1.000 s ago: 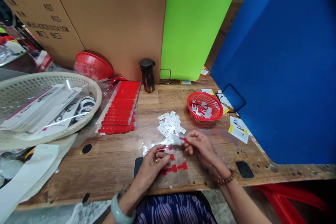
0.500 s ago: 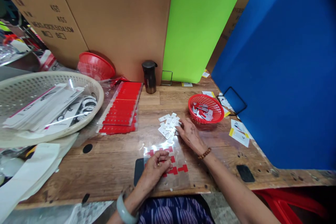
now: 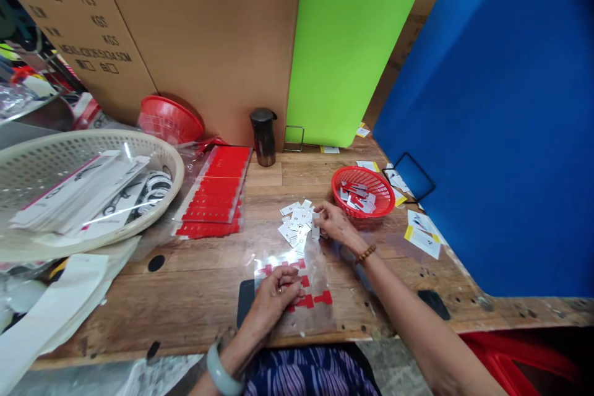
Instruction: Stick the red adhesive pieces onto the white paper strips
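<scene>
Just right of a pile of small white cards, my right hand has its fingertips closed on one small white card. The card stands on edge or tilted; I cannot tell which. My left hand rests on a clear plastic sheet that bears several red T-shaped pieces. Its fingers are curled toward the thumb, and whatever lies between them is hidden. Part of the red pieces is covered by this hand. A dark flat pad shows at the sheet's left edge.
A red basket with small grey and red pieces stands behind my right hand. Red sheets lie at left, beside a large cream basket. A dark flask stands before cardboard. Green and blue panels bound the table.
My right hand has drawn its fingers together at the right side of the card pile, and a white card now shows at its fingertips. The left hand stays in place.
</scene>
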### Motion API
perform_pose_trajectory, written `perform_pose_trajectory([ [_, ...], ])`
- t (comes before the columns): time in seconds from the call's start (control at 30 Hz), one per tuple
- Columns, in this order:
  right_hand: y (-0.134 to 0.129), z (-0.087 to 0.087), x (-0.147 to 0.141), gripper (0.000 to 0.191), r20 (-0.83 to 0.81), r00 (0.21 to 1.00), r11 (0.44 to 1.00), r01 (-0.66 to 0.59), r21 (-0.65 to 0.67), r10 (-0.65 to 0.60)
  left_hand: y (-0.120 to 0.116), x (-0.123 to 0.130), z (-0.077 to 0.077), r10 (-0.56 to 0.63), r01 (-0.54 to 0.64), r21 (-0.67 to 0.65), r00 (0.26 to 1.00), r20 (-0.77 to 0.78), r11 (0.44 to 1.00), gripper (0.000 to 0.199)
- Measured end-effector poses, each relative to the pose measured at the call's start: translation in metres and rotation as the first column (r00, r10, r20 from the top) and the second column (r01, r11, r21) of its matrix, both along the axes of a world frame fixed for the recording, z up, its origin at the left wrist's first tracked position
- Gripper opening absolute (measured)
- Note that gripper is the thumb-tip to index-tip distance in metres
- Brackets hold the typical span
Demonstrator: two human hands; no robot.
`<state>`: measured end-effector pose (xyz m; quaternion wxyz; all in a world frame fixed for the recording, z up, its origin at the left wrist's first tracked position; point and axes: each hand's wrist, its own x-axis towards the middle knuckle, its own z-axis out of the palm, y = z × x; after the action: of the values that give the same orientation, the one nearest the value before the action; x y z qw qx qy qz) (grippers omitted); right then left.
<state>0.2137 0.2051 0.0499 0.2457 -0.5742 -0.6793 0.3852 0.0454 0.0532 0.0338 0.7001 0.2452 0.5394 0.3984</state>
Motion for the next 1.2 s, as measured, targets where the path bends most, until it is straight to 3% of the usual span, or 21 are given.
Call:
perform_pose_trajectory([
  [0.13, -0.022, 0.009, 0.008, 0.026, -0.160, 0.987, 0.998, 0.025, -0.053, -0.033, 0.001, 0.002, 0.009, 0.004, -0.004, -0.017, 1.000, -0.009, 1.000, 0.047],
  [0.2, -0.038, 0.014, 0.010, 0.026, -0.288, 0.958, 0.996, -0.021, -0.090, -0.006, 0.003, 0.003, 0.017, 0.019, -0.018, -0.036, 0.999, 0.026, 0.999, 0.042],
  [0.3, -0.063, 0.020, 0.010, 0.016, -0.561, 0.820, 0.965, -0.224, -0.134, 0.113, 0.008, 0.005, 0.032, 0.041, -0.023, -0.080, 0.972, 0.231, 0.997, 0.040],
  [0.37, -0.076, 0.022, 0.011, 0.011, -0.631, 0.753, 0.951, -0.300, -0.073, 0.189, 0.011, 0.004, 0.039, 0.059, -0.012, -0.127, 0.927, 0.371, 0.992, 0.037],
  [0.5, -0.090, 0.025, 0.017, 0.009, -0.619, 0.734, 0.944, -0.328, 0.039, 0.281, 0.014, -0.002, 0.045, 0.112, -0.010, -0.221, 0.884, 0.454, 0.975, 0.021],
  [0.63, -0.099, 0.024, 0.023, 0.010, -0.581, 0.748, 0.931, -0.361, 0.050, 0.321, 0.011, -0.003, 0.043, 0.047, 0.036, -0.182, 0.900, 0.434, 0.983, 0.012],
  [0.73, -0.106, 0.019, 0.025, 0.008, -0.619, 0.746, 0.941, -0.338, -0.036, 0.244, 0.009, -0.001, 0.041, -0.013, 0.070, -0.145, 0.932, 0.363, 0.987, 0.015],
  [0.83, -0.114, 0.011, 0.028, 0.034, -0.676, 0.728, 0.935, -0.310, -0.174, 0.116, 0.009, 0.000, 0.040, 0.002, 0.038, -0.139, 0.962, 0.274, 0.990, 0.017],
  [0.93, -0.120, 0.005, 0.030, 0.043, -0.658, 0.745, 0.914, -0.337, -0.224, 0.113, 0.010, 0.000, 0.039, 0.047, -0.020, -0.135, 0.979, 0.196, 0.991, 0.019],
  [1.2, -0.124, 0.001, 0.023, 0.020, -0.524, 0.846, 0.965, -0.210, -0.156, 0.099, 0.009, 0.001, 0.040, 0.014, 0.005, -0.129, 0.989, 0.145, 0.992, 0.021],
])
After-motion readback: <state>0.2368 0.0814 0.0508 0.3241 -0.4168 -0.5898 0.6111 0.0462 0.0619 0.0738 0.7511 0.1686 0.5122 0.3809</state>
